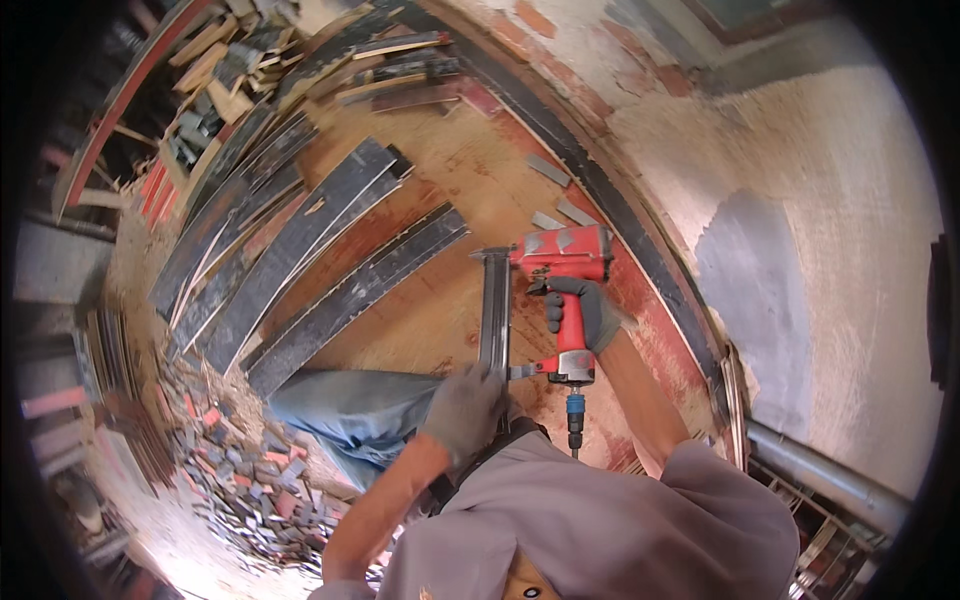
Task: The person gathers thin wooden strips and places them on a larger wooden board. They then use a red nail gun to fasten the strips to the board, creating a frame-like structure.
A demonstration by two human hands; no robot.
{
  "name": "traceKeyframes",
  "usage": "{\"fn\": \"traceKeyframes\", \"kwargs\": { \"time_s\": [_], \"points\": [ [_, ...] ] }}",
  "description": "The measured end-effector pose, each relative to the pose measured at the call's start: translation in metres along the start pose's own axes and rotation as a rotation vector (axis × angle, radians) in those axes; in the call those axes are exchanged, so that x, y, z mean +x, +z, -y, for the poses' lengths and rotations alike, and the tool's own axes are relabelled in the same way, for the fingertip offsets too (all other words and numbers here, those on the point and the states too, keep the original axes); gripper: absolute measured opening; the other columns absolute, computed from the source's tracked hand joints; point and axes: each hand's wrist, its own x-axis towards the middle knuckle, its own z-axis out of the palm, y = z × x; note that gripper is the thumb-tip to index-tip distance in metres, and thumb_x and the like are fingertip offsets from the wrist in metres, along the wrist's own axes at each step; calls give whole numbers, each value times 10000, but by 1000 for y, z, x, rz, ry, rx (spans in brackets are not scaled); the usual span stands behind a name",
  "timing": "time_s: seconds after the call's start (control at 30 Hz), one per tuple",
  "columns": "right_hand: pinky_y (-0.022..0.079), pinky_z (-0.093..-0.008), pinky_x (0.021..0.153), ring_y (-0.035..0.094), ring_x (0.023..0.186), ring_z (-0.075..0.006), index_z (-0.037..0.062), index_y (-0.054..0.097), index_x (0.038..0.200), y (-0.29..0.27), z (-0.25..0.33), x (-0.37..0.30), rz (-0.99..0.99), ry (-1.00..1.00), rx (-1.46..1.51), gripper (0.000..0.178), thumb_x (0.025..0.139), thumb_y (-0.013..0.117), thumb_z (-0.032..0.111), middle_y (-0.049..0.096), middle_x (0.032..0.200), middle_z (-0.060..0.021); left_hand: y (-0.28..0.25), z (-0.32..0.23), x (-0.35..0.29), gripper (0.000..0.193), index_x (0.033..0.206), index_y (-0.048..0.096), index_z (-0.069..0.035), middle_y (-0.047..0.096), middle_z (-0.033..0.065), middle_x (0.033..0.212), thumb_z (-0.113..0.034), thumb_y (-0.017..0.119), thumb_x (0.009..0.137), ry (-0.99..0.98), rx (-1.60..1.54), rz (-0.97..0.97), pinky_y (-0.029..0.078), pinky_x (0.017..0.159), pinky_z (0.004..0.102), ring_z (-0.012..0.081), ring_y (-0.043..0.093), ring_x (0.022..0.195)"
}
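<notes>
My right hand (597, 315), in a dark grey glove, is wrapped round the handle of a red nail gun (568, 252). The gun is held up over the work table, its nose to the left and its long black magazine running down toward my body. At the magazine's lower end my left hand (465, 408), in a grey glove, has its fingers curled against the rail; its fingertips are partly hidden. An air hose coupling (575, 418) with a blue ring hangs from the handle's base. Several thin grey strips (548, 168) lie on the table beyond the gun.
Long dark boards (360, 300) lie on the wooden table (490, 180) to my left. More short boards (400, 70) are at its far end. A black-faced beam (600, 190) edges the right side by the wall. Small offcuts (255, 480) cover the floor at lower left.
</notes>
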Motion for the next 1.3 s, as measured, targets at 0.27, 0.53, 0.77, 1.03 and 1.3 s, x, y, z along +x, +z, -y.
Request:
{"fn": "traceKeyframes", "kwargs": {
  "time_s": [0.27, 0.53, 0.77, 1.03, 1.3],
  "points": [
    [492, -350, 571, 584, 619, -170, 108, 603, 975, -6, -39, 15, 51, 133, 54, 228, 983, 706, 312, 595, 749, 3, -11, -35, -72, 186, 899, 649, -94, 646, 118, 948, -208, 785, 844, -51, -66, 15, 558, 686, 475, 342, 682, 882],
    [583, -481, 847, 746, 884, -404, 59, 729, 1100, -22, 43, -13, -627, -346, -1521, 450, 1022, 608, 485, 739, 903, -229, 0, -45, -43, 195, 893, 652, -91, 643, 116, 896, -218, 796, 860, -152, -81, -68, 546, 703, 486, 357, 671, 832],
    [519, -492, 1022, 653, 1220, -370, 104, 647, 1311, -71, 91, 101, -544, -767, -2037, 429, 932, 690, 299, 677, 1317, -195, -1, -46, -44, 214, 894, 656, -106, 638, 110, 945, -223, 821, 824, -94, -30, -72, 536, 764, 496, 368, 640, 890],
    [484, -489, 1053, 632, 1214, -384, 98, 627, 1250, -64, 97, 105, -486, -630, -2246, 435, 886, 752, 301, 652, 1271, -197, 3, -47, -48, 233, 923, 655, -96, 636, 99, 951, -254, 809, 848, -107, -65, -122, 543, 786, 476, 348, 638, 916],
    [554, -436, 924, 697, 1059, -294, 55, 635, 1178, -49, 119, 68, -497, -817, -1837, 390, 906, 780, 294, 689, 1139, -167, 6, -43, -42, 238, 886, 681, -80, 645, 111, 883, -303, 763, 908, -123, -122, -165, 547, 730, 475, 347, 661, 861]
  ]
}}
